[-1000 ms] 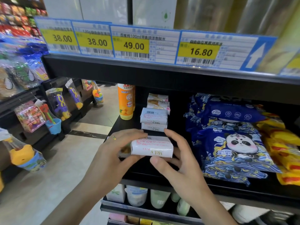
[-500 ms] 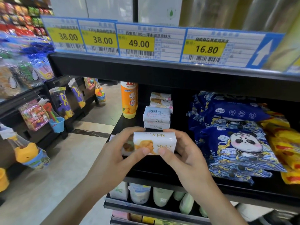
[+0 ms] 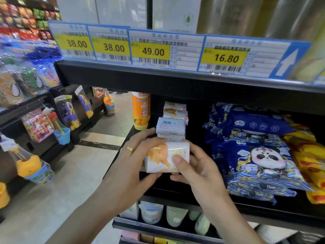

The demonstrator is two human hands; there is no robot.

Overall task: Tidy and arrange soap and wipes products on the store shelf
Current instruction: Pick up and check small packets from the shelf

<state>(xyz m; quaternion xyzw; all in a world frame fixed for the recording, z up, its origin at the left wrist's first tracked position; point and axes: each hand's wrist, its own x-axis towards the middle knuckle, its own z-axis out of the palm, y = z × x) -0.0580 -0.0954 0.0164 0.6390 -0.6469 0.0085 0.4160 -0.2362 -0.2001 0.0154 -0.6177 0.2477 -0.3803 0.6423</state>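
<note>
A white soap bar (image 3: 165, 158) with an orange picture is held in front of the black shelf (image 3: 175, 192), its printed face turned toward me. My left hand (image 3: 135, 161), wearing a gold ring, grips its left end. My right hand (image 3: 195, 166) grips its right end, thumb pressed on the front. Behind it, more soap bars (image 3: 171, 127) are stacked in a short row running back. Blue panda wipes packs (image 3: 256, 155) lie piled to the right, and yellow wipes packs (image 3: 311, 155) lie beyond them.
An orange bottle (image 3: 140, 111) stands at the shelf's left end. Price labels (image 3: 153, 50) line the upper shelf edge just above. Pale tubes and jars (image 3: 158, 213) fill the shelf below. Hanging toys (image 3: 68, 111) line the aisle rack at left.
Both hands lifted the soap bar off the shelf and rolled it, so its barcode side gave way to the printed front now facing me.
</note>
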